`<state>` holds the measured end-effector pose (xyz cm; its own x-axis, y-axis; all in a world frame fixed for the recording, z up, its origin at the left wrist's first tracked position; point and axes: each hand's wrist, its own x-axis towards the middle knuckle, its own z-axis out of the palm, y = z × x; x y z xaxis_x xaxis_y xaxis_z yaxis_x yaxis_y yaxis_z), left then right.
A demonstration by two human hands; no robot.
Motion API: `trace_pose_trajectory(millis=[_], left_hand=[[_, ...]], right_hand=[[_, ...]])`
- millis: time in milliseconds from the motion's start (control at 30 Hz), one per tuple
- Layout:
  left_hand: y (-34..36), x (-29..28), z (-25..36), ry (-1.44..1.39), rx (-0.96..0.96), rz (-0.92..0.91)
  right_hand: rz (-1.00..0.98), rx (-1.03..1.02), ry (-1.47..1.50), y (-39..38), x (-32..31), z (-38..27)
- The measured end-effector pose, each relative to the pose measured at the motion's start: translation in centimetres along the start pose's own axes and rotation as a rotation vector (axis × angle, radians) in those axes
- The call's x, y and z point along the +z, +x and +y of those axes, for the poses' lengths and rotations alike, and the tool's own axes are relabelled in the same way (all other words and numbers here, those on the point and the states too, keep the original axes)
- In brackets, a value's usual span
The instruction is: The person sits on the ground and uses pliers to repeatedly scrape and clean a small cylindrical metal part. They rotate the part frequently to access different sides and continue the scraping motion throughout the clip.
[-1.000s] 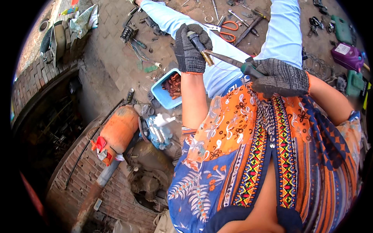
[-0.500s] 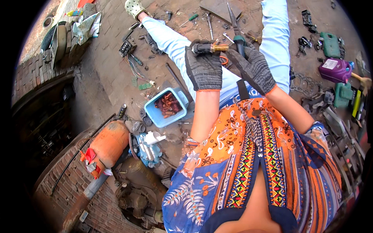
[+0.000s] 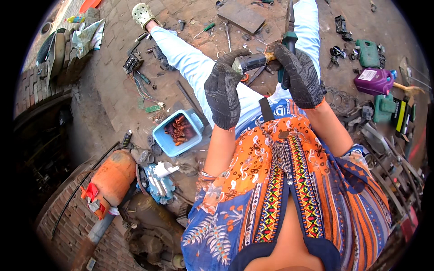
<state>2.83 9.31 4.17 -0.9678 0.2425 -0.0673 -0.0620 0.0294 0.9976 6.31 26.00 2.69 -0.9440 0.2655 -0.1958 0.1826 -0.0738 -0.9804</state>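
Observation:
Both of my hands wear dark grey knit gloves and meet above my lap. My left hand (image 3: 222,92) is closed around one end of a dark cylindrical part (image 3: 249,63) with a copper-coloured tip. That tip reaches the fingers of my right hand (image 3: 303,79), where a thin strand shows. In my right hand is a pair of long-nosed pliers (image 3: 290,41) with dark green handles, jaws pointing away from me. Whether the jaws touch the part is hidden by the glove. To the left stands a light blue plastic tub (image 3: 192,118) holding reddish-brown copper scraps (image 3: 179,131).
A green screwdriver (image 3: 209,27), a metal plate (image 3: 241,18) and a wired connector block (image 3: 133,63) lie on the brick ground. To the right are a purple jug (image 3: 374,82) and green cases (image 3: 368,53). An orange cylinder (image 3: 113,176) is at lower left.
The view has shifted, so the surroundings sit further left. My left hand has turned, tilting the part. The pliers have swung more upright in my right hand, which stays close to the copper-coloured tip.

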Motion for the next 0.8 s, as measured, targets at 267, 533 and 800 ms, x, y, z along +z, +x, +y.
trace_pose_trajectory(millis=[267, 533, 800], left_hand=[[0.4, 3.5, -3.4, 0.092, 0.404, 0.349], [0.5, 0.4, -4.1, 0.435, 0.449, 0.129], [-0.9, -3.0, -2.9, -0.176, -0.002, -0.282]], right_hand=[[0.135, 0.239, 0.408, -0.9, 3.3, 0.7], [0.105, 0.178, 0.235, -0.6, 2.1, 1.0], [-0.100, -0.171, -0.349, -0.6, 0.0, -0.6]])
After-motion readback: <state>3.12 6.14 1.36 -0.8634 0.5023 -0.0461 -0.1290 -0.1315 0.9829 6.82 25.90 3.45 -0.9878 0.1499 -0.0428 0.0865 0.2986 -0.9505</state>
